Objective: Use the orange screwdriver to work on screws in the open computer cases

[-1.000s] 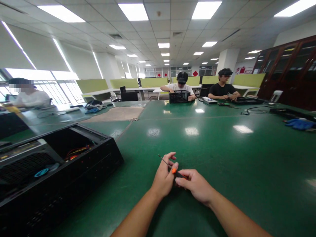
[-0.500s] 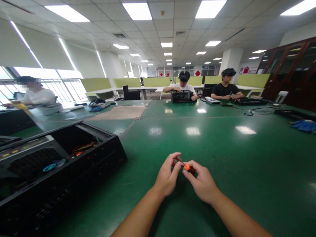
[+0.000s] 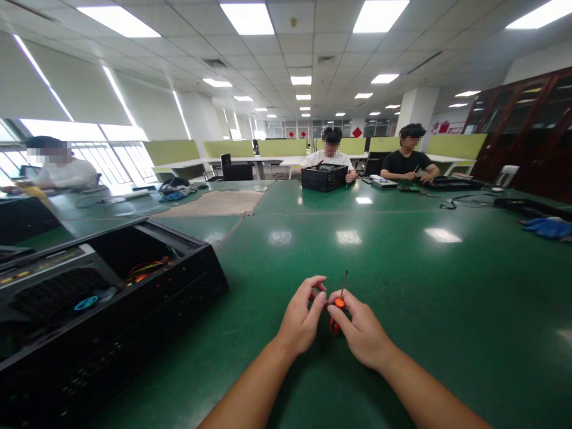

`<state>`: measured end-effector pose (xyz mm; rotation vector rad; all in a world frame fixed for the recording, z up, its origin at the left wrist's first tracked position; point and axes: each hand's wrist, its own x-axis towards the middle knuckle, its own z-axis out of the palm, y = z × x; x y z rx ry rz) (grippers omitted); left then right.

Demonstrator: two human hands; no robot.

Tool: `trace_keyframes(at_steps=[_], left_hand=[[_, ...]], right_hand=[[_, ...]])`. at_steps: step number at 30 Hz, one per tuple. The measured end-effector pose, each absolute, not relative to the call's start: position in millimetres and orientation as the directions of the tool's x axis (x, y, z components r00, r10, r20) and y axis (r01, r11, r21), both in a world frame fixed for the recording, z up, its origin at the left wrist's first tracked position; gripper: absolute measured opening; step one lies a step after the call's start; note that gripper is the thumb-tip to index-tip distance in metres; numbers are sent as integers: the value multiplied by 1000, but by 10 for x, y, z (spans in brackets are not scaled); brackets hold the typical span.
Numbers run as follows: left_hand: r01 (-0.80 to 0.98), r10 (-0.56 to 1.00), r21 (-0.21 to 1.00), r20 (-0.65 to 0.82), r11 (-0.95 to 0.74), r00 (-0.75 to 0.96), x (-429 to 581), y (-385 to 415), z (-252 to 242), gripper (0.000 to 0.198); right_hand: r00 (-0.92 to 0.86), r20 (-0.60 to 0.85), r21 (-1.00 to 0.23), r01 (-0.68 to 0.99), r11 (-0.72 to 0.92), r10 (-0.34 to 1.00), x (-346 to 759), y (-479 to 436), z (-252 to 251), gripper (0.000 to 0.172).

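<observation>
My right hand grips a small screwdriver by its orange and dark handle. Its thin metal shaft points up and away from me, and an orange-red end of the handle shows below the fingers. Close beside it on the left is my left hand, its thumb and fingers curled together near the right fingertips. Whatever those left fingers hold, if anything, is too small to make out. Both hands are above the green table. An opened black computer case lies to the left, apart from my hands.
Across the table a person in white holds another black computer case. A co-worker in black sits to their right, and another person sits far left. A blue glove lies at the right edge.
The screwdriver has swung upright in my right hand, its shaft now away from my left fingers. The person opposite has turned their computer case.
</observation>
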<state>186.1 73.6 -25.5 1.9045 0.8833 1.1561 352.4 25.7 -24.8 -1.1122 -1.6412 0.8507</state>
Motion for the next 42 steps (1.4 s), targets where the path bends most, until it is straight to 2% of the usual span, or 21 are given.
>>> trace_keyframes(at_steps=[4,7,10,15,20,24,27,33,38,42], left_hand=[[143,847,867,411,-478,336,1855,733,-251,34],[105,858,882,411,-460,308,1855,741,-250,34],[82,863,887,416,-455,285,1848,756,-247,34],[73,855,882,428,-466,294,1858,748,-249,35],[137,849,854,457,-502,263,1878,683,-261,32],[279,852,805,496,-524,167,1915,799,-177,29],[415,821,714,537,-564,193,2059,1102,40,37],[606,693,389,590,-693,414,2662,2071,657,38],[701,680,214,540,-681,496,2955,2745,911,40],[740,694,116,467,-663,548,2955,2924,899,36]], right_hand=[[-167,310,-902,260,345,936,3510,289,-310,14],[-203,270,-911,262,317,941,3509,339,-365,19],[-169,269,-917,256,305,948,3512,358,-364,28],[-97,325,-909,241,339,941,3507,292,-276,29],[-59,377,-908,175,381,925,3501,239,-244,34],[-50,402,-904,136,405,914,3475,231,-246,32],[-30,410,-903,122,411,911,3449,227,-232,29],[36,428,-900,106,423,903,3463,191,-137,28],[-18,452,-888,83,452,892,3523,143,-67,9],[69,506,-860,-30,509,860,3531,151,-91,14]])
